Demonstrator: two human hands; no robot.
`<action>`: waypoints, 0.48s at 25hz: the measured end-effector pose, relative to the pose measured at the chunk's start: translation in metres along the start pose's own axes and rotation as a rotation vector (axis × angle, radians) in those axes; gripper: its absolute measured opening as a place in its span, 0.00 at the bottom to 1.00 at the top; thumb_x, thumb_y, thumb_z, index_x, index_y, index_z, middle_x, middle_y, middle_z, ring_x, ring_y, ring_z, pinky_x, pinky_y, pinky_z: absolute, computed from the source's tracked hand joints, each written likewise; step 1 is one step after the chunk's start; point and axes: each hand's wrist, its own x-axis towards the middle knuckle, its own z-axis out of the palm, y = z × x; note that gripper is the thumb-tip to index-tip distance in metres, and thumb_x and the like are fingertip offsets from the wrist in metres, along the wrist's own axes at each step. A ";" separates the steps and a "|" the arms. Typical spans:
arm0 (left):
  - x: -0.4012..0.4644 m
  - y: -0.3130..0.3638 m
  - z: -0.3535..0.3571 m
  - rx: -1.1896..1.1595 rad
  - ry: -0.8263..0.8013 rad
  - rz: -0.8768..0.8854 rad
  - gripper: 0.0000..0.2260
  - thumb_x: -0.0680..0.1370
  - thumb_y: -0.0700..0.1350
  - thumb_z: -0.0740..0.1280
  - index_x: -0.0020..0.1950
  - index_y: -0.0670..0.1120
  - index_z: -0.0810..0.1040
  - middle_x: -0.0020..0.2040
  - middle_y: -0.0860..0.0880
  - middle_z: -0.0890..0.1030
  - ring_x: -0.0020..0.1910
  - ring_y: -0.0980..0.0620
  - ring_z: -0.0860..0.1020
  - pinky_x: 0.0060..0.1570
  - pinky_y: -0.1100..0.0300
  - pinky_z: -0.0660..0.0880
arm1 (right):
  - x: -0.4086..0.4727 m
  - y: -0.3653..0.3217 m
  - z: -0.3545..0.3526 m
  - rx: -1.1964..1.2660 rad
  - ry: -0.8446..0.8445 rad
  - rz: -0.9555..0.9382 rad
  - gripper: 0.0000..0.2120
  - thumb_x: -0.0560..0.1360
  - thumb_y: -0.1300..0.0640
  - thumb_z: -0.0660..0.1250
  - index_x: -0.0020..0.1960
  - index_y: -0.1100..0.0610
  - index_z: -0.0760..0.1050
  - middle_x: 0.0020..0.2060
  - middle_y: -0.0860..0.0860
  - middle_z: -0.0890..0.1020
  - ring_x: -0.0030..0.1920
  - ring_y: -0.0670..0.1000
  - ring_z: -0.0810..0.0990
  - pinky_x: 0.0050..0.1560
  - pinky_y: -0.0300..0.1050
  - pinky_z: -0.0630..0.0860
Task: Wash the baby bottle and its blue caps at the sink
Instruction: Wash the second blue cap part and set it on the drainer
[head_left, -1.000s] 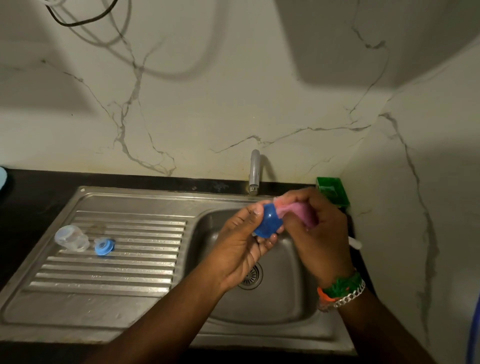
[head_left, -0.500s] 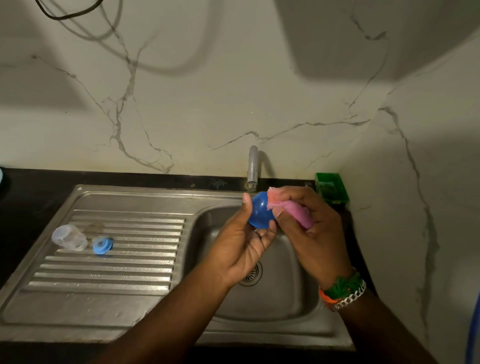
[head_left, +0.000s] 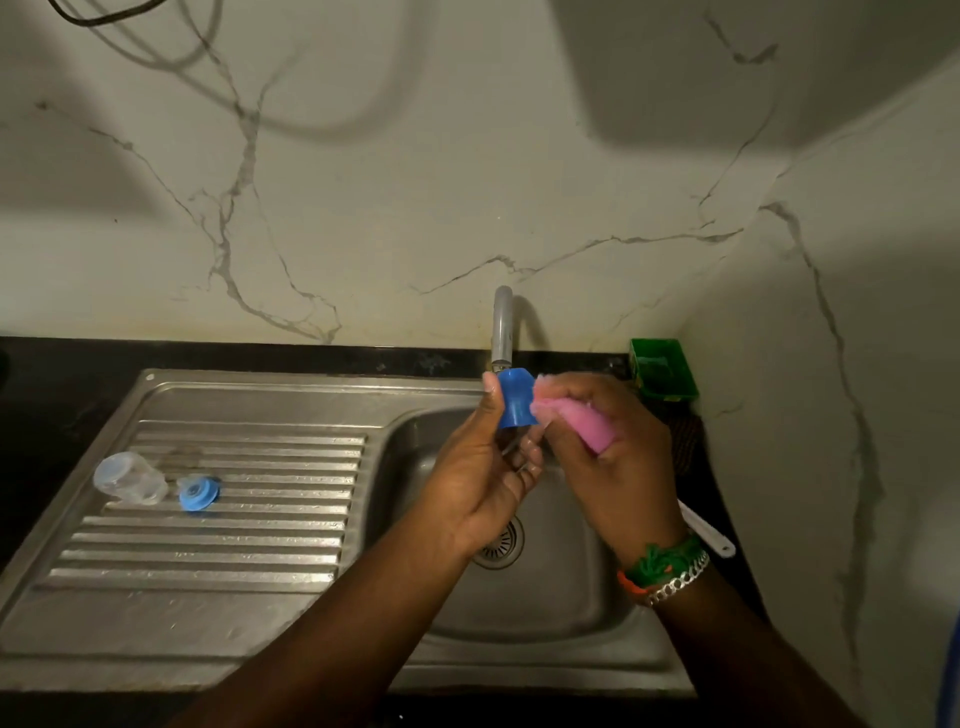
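While the steel sink (head_left: 270, 613) waits with its basin under the grey tap (head_left: 502, 325), a person scrubs 1 blue cap (head_left: 514, 397) above the bowl, no water visibly running. Left hand (head_left: 480, 478) pinches the cap between thumb and fingertips, the other fingers loosely curled below; right hand (head_left: 605, 447) curls around a pink sponge (head_left: 592, 423) and presses its edge against the cap's side. To do this step well, the left hand would likely need to turn the cap between strokes so the sponge reaches the rim and the inside, with a firm pinch, since a soapy cap could slip into the basin. On the ribbed drainboard at left, well apart from the hands, the clear baby bottle (head_left: 130, 478) lies on its side, just beside the second blue cap (head_left: 198, 493); both appear to await their turn. Behind the right hand sits a green tray (head_left: 662, 369).
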 end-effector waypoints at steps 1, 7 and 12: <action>0.002 0.002 -0.001 -0.061 0.013 -0.004 0.31 0.74 0.59 0.69 0.70 0.39 0.76 0.59 0.40 0.79 0.53 0.48 0.79 0.60 0.56 0.76 | -0.003 0.002 -0.002 -0.008 -0.055 -0.022 0.08 0.76 0.58 0.72 0.55 0.52 0.80 0.53 0.43 0.83 0.56 0.48 0.82 0.56 0.48 0.79; 0.024 -0.011 -0.022 -0.242 0.052 -0.171 0.27 0.78 0.51 0.70 0.73 0.39 0.71 0.67 0.33 0.79 0.57 0.40 0.84 0.51 0.50 0.84 | -0.010 0.080 -0.031 -0.181 -0.106 0.451 0.11 0.75 0.55 0.73 0.56 0.50 0.77 0.51 0.45 0.83 0.51 0.47 0.82 0.52 0.47 0.79; 0.055 -0.017 -0.033 -0.401 0.127 -0.329 0.19 0.83 0.50 0.65 0.69 0.39 0.71 0.63 0.28 0.79 0.48 0.35 0.86 0.46 0.48 0.85 | -0.032 0.159 -0.052 -0.533 -0.178 0.768 0.09 0.75 0.55 0.71 0.53 0.59 0.80 0.50 0.63 0.81 0.51 0.65 0.80 0.52 0.56 0.78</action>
